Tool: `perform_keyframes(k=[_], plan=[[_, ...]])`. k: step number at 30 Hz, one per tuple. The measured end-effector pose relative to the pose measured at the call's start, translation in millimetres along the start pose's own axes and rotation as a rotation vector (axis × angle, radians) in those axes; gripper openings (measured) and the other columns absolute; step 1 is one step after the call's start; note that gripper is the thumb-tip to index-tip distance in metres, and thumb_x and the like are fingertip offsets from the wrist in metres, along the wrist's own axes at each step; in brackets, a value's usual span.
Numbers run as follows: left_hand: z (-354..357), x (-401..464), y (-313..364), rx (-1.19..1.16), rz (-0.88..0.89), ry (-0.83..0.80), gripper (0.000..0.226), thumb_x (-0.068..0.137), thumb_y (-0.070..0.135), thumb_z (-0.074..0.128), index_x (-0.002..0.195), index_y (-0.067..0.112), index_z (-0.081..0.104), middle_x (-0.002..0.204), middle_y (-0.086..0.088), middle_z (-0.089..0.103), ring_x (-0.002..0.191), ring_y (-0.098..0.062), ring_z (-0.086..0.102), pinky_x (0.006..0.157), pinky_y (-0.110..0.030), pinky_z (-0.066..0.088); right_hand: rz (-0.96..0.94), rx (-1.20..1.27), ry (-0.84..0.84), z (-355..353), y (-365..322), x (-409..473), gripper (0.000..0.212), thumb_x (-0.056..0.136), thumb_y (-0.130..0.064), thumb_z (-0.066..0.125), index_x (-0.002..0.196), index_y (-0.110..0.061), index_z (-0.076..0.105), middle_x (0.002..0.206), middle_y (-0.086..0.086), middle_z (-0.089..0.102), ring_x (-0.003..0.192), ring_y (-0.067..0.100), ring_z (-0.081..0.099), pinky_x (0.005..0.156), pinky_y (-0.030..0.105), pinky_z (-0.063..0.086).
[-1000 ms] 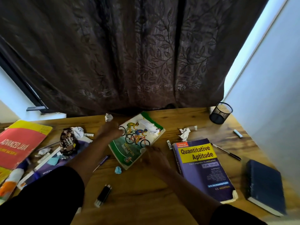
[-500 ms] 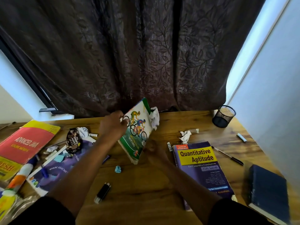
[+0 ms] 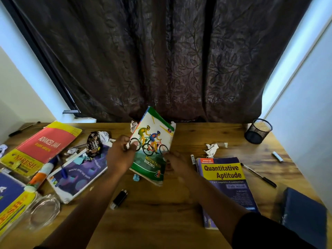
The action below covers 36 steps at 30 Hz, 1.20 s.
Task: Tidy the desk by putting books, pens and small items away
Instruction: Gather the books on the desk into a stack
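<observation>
The Mountain Biking book stands tilted up off the wooden desk, cover toward me. My left hand grips its left edge, thumb on the cover. At the book's lower right edge is my right hand, fingers spread and touching it. To the right lies the Quantitative Aptitude book, and a dark blue book sits at the far right. On the left lie the red Advanced Java book and a purple notebook. A black pen lies right of the aptitude book.
A black mesh pen holder stands at the back right. Crumpled paper, a snack wrapper, a glue stick, a black lighter, a glass ashtray and a small white tube are scattered around. A dark curtain hangs behind.
The Mountain Biking book went from lying flat to being lifted and tipped upright by my left hand. My right hand has moved up against its lower right edge.
</observation>
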<state>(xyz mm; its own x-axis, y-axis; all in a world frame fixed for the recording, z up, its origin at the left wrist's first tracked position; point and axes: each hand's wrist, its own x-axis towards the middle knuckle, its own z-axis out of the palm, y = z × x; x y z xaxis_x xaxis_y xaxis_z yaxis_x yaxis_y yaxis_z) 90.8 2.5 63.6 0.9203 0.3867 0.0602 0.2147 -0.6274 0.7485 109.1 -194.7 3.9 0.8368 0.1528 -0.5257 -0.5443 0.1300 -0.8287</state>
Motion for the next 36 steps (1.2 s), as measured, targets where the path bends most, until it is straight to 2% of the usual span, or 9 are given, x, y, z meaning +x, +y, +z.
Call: perform_keyframes(k=[2,5,7,9,13,18,24,32,36], plan=[[3,-14,-7,-0.052,-0.039,-0.050,0.025,0.095,0.041,0.067,0.107,0.019,0.062,0.095,-0.005,0.065,0.091,-0.030,0.063,0.078,-0.035,0.045,-0.010,0.020,0.062,-8,-1,1,0.020,0.096,-0.018,0.068,0.116,-0.018,0.064,0.102,0.004,0.072,0.088,0.019,0.069,0.071,0.034,0.058],[11,-43,-20,-0.224,-0.064,-0.206,0.040,0.096,0.032,0.068,0.134,0.023,0.057,0.113,0.000,0.070,0.092,-0.019,0.070,0.078,-0.039,0.059,-0.046,-0.054,0.240,-25,1,3,0.026,0.089,-0.007,0.072,0.115,-0.009,0.068,0.103,0.011,0.073,0.085,0.025,0.070,0.071,0.040,0.061],[18,-61,-30,-0.311,-0.078,-0.318,0.046,0.095,0.025,0.070,0.137,0.031,0.053,0.113,0.010,0.071,0.084,-0.007,0.073,0.062,-0.024,0.058,-0.076,-0.188,0.365,-39,5,2,0.021,0.085,-0.004,0.073,0.104,-0.012,0.071,0.105,0.013,0.074,0.091,0.030,0.071,0.078,0.046,0.062],[29,-73,-38,-0.305,-0.098,-0.372,0.043,0.092,0.020,0.075,0.129,0.033,0.057,0.104,0.011,0.073,0.080,-0.002,0.073,0.054,-0.016,0.055,-0.096,-0.378,0.413,-52,10,-5,0.019,0.081,-0.007,0.075,0.097,-0.016,0.073,0.098,0.007,0.075,0.085,0.023,0.071,0.067,0.039,0.062],[50,-90,-53,-0.172,-0.153,-0.352,0.017,0.086,0.020,0.080,0.097,0.027,0.070,0.090,0.005,0.077,0.081,-0.011,0.073,0.078,-0.042,0.062,-0.105,-0.760,0.341,-70,22,-23,0.037,0.075,-0.013,0.078,0.110,-0.020,0.070,0.106,0.001,0.076,0.088,0.017,0.070,0.064,0.023,0.052],[56,-103,-71,0.107,-0.087,-0.397,0.016,0.088,0.038,0.077,0.076,0.036,0.068,0.069,0.014,0.070,0.065,0.009,0.065,0.056,-0.008,0.045,-0.132,-1.023,0.309,-76,34,-40,0.044,0.078,-0.017,0.078,0.119,-0.019,0.061,0.113,0.002,0.073,0.096,0.019,0.070,0.059,0.019,0.047],[55,-106,-68,0.251,-0.031,-0.375,0.020,0.091,0.038,0.073,0.075,0.036,0.061,0.067,0.013,0.066,0.059,0.005,0.063,0.049,-0.007,0.039,-0.143,-1.287,0.283,-71,33,-52,0.037,0.084,-0.022,0.080,0.116,-0.015,0.061,0.107,0.004,0.071,0.093,0.020,0.070,0.071,0.029,0.059],[55,-106,-66,0.498,0.158,-0.342,0.021,0.103,0.043,0.051,0.095,0.028,0.065,0.084,0.010,0.061,0.072,-0.001,0.053,0.064,-0.014,0.034,-0.135,-1.754,0.293,-44,15,-53,0.027,0.092,-0.011,0.068,0.119,-0.016,0.067,0.112,0.008,0.071,0.102,0.025,0.071,0.074,0.032,0.057],[28,-101,-81,0.417,0.073,-0.213,0.016,0.096,0.038,0.061,0.102,0.026,0.071,0.097,0.005,0.072,0.081,-0.007,0.061,0.066,-0.013,0.039,-0.374,-1.745,0.273,-18,-7,-45,0.031,0.092,-0.035,0.070,0.119,-0.023,0.061,0.119,0.005,0.069,0.108,0.026,0.068,0.082,0.036,0.056]])
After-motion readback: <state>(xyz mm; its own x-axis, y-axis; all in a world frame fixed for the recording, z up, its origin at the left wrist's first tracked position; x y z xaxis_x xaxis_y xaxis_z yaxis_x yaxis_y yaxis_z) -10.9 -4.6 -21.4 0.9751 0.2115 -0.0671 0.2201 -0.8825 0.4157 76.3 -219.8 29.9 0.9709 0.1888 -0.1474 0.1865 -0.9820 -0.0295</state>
